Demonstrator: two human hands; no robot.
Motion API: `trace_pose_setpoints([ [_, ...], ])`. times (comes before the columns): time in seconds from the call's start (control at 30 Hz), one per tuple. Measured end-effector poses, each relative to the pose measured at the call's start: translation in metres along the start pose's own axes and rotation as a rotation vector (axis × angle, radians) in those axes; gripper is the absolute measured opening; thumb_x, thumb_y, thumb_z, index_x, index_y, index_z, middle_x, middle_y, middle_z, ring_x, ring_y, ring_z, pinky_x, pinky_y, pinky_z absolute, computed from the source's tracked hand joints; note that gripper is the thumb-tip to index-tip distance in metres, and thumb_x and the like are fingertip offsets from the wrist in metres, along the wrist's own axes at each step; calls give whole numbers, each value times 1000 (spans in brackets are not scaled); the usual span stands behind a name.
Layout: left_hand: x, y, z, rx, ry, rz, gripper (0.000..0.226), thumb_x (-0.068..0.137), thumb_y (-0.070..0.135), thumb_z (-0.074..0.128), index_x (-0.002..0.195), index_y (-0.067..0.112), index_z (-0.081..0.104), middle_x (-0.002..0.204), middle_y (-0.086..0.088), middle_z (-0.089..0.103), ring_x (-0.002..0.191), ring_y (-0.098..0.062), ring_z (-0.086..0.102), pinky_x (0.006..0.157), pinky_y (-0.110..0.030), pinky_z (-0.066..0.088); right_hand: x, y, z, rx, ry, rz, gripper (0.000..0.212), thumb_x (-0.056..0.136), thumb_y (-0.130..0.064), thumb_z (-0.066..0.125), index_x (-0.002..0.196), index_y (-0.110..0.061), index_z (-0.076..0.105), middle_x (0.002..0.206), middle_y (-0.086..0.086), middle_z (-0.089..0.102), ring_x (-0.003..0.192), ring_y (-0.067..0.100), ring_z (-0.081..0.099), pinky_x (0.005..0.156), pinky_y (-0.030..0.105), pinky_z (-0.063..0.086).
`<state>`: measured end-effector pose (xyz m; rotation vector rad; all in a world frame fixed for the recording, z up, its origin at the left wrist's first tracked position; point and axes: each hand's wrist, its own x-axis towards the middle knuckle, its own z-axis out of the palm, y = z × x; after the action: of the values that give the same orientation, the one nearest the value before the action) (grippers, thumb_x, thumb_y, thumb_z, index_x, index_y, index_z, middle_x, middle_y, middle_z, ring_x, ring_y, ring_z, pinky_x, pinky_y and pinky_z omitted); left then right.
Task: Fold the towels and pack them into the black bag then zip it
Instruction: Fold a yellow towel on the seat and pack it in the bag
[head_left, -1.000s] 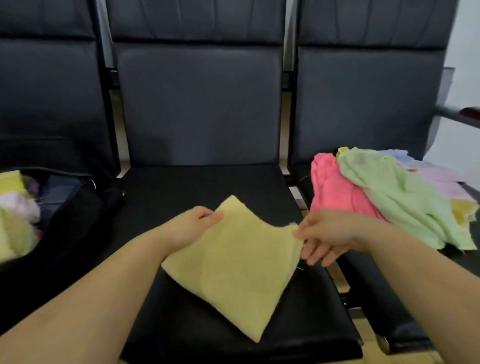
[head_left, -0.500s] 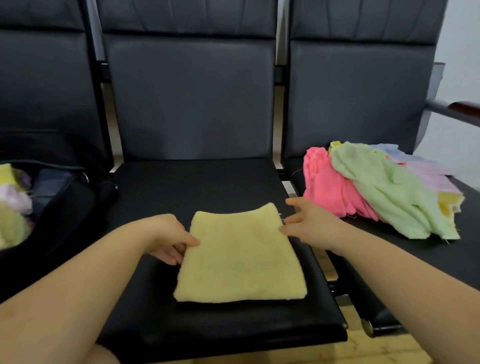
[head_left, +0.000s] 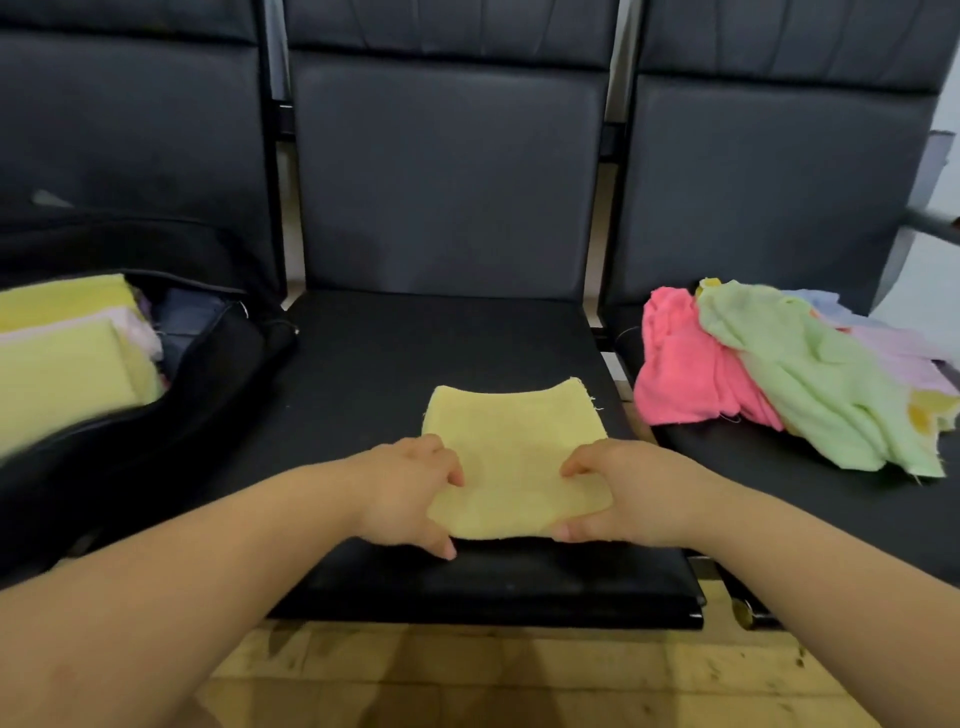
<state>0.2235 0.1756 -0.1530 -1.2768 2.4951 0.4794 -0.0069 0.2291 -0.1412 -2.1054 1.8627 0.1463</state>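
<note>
Yellow towel (head_left: 511, 441), near corners pinched in both curled hands (head_left: 519, 493).

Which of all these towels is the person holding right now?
The yellow towel on the middle seat, gripped by both hands. The pink towel and green towel lie untouched on the right seat.

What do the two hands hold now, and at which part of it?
Both grip the yellow towel at its near edge: the left hand at the near left corner, the right hand at the near right corner, on the middle seat.
</note>
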Motion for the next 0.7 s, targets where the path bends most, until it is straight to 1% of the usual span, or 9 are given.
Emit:
trace_pose_setpoints([
  [0.1,-6,-9,6,4,98,37,49,93,41,55,136,27,40,135,10,40,125,-13,42,108,-30,34,-3,2,4,-14,-1,4,77,72,-65,67,136,-31,43,136,-6,51,120,16,49,98,32,43],
  [0.2,-7,-17,11,-134,183,36,26,94,42,52,117,28,52,114,12,51,108,-11,52,99,-32,41,-3,4,4,4,-3,-7,78,72,-64,68,138,-31,42,137,-7,50,121,16,49,100,31,42],
  [0.27,-5,-23,9,-249,205,31,15,92,40,55,100,28,54,101,10,56,94,-11,54,91,-34,46,-1,7,1,43,-23,-20,82,72,-60,71,141,-30,38,139,-9,48,123,14,48,101,28,40],
  [0.37,-4,-27,1,-395,231,-13,17,92,39,58,83,27,49,81,9,53,75,-8,49,69,-22,42,3,10,-7,47,-56,-39,88,73,-52,75,145,-29,28,140,-12,45,123,12,46,102,25,38],
  [0.4,-2,-28,-1,-440,237,-29,18,93,38,56,81,26,49,79,9,52,72,-7,49,66,-20,40,5,11,-9,33,-63,-40,90,73,-49,75,146,-28,26,140,-11,44,123,12,45,101,25,38],
  [0.43,0,-30,-2,-501,234,-48,18,94,37,55,84,23,52,80,8,55,74,-8,53,68,-20,43,8,12,-10,22,-66,-38,91,74,-47,76,146,-28,24,140,-10,44,123,13,46,100,25,38],
  [0.53,10,-37,-4,-713,226,-116,24,96,39,50,94,16,57,95,-4,65,90,-22,66,86,-34,54,18,17,-13,-1,-22,-30,87,75,-43,76,145,-30,26,136,-5,48,116,14,50,94,25,41],
  [0.6,19,-40,-7,-740,238,-164,25,97,41,45,96,19,57,97,-6,66,92,-24,66,83,-34,55,26,23,-15,30,42,-10,73,79,-40,73,140,-30,35,128,-4,53,110,14,53,91,26,43],
  [0.7,31,-40,-11,-753,274,-206,29,100,41,38,99,17,55,91,-4,63,83,-18,60,71,-28,49,40,34,-18,210,135,32,46,88,-34,65,129,-25,47,109,-5,60,97,12,57,85,27,47],
])
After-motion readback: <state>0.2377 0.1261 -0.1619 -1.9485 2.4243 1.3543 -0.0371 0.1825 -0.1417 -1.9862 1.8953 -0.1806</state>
